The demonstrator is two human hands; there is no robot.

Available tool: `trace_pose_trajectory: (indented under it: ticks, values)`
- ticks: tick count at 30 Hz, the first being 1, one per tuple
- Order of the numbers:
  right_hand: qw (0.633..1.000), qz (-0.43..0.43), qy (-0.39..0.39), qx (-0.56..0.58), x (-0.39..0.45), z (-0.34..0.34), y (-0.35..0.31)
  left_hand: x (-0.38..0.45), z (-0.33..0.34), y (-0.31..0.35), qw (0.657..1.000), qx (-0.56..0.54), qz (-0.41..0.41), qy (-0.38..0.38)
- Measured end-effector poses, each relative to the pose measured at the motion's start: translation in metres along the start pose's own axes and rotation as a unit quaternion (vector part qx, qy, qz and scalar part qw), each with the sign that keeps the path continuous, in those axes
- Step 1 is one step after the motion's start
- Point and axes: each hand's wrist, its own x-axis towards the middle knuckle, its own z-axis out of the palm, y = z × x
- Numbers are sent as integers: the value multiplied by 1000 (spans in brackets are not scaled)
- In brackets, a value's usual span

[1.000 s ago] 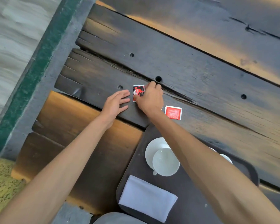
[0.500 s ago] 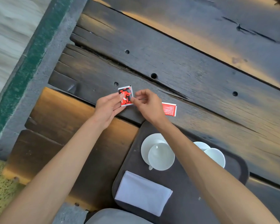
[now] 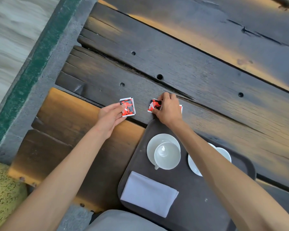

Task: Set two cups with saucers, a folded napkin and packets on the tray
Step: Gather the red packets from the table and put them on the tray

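Observation:
A dark brown tray [image 3: 207, 202] lies at the near edge of the plank table. On it stand a white cup on a saucer [image 3: 165, 154], a second cup and saucer [image 3: 223, 152] half hidden by my right forearm, and a folded white napkin [image 3: 148, 193]. My left hand [image 3: 110, 117] pinches a red-and-black packet [image 3: 128, 106] left of the tray. My right hand [image 3: 168, 109] grips a second red packet [image 3: 154, 105] just beyond the tray's far rim. A white-edged corner of a third packet [image 3: 181, 108] peeks out behind that hand.
The dark wooden plank table [image 3: 190, 64] has bolt holes and a long crack. A green-edged concrete ledge [image 3: 32, 72] runs along the left. Something yellow-green and speckled [image 3: 2, 194] sits at the lower left. A grey-clad lap [image 3: 123, 220] shows at the bottom.
The two hands have drawn apart. The left hand has kept the first packet, and the right hand has moved right and closed on a second packet.

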Motion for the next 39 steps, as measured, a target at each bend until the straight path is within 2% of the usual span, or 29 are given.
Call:
trace_pose_trajectory:
  ticks: [6, 9, 11, 13, 17, 20, 23, 25, 27, 30, 35, 39]
  values:
    - [986, -17, 22, 165, -13, -5, 0, -3, 7, -1, 1000, 18, 12, -6]
    - [956, -6, 5, 292, -24, -6, -4, -5, 11, -4, 999, 31, 19, -19]
    - [924, 11, -16, 382, -29, -3, -7, -8, 15, -6, 998, 36, 24, -42]
    - [905, 24, -31, 424, -32, 0, -9, -12, 18, -8, 997, 35, 22, -69]
    - [929, 13, -42, 367, -33, 3, -6, -18, 22, -13, 993, 59, 35, -97]
    - [943, 7, -40, 331, -29, -3, 4, -19, 23, -15, 994, 66, 35, -78]
    - [983, -5, 27, 183, -21, -19, 28, -17, 20, -14, 996, 55, 25, -62]
    - [997, -2, 26, 79, -15, -28, 47, -16, 18, -13, 997, 51, 22, -59]
    - [1000, 3, -10, 6, -13, -31, 62, -15, 18, -13, 997, 52, 20, -54]
    - [998, -9, -38, -41, -11, -29, 75, -15, 20, -15, 997, 55, 16, -51]
    - [998, -7, -34, -46, -3, -31, 74, -17, 23, -18, 997, 57, 10, -47]
    - [992, -72, 9, -103, -7, -33, 70, -19, 24, -19, 998, 52, 8, -43]
